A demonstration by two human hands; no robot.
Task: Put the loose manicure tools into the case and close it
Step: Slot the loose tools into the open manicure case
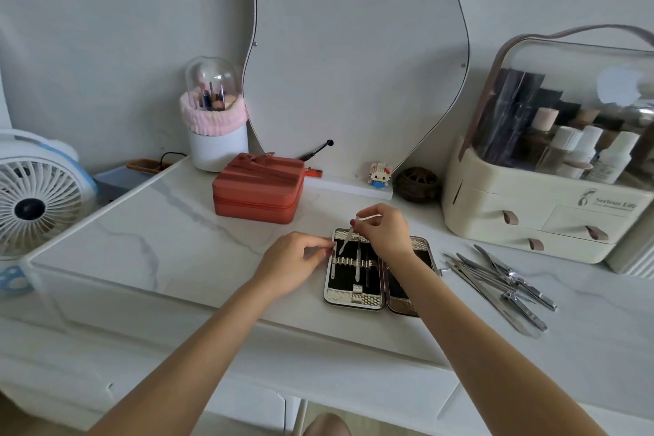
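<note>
My right hand (384, 232) pinches a thin steel manicure tool (348, 236) near its top, thumb and forefinger curled on the shaft, its tip angled down and left toward the elastic loop strip (354, 262) across the left half of the open case (377, 272). My left hand (295, 264) rests at the case's left edge, fingers (323, 251) curled and pinching the rim or the end of the strip; I cannot tell which.

To do this well, I judge I should keep the left hand steadying the case, line the tip up with a free loop between the tools already seated (358, 264), and slide it straight along its length so it does not snag the elastic or foul its neighbours.

The case is flat and hinged like a book, with a black lining and a pale, scaly-patterned trim; its right half looks glossy and dark. The remaining loose tools (502, 281) lie in a crossed heap on the desk (170, 234) well to the right of the case: slim, polished metal, likely slippery. The desk is smooth white marble-look with grey veins.
</note>
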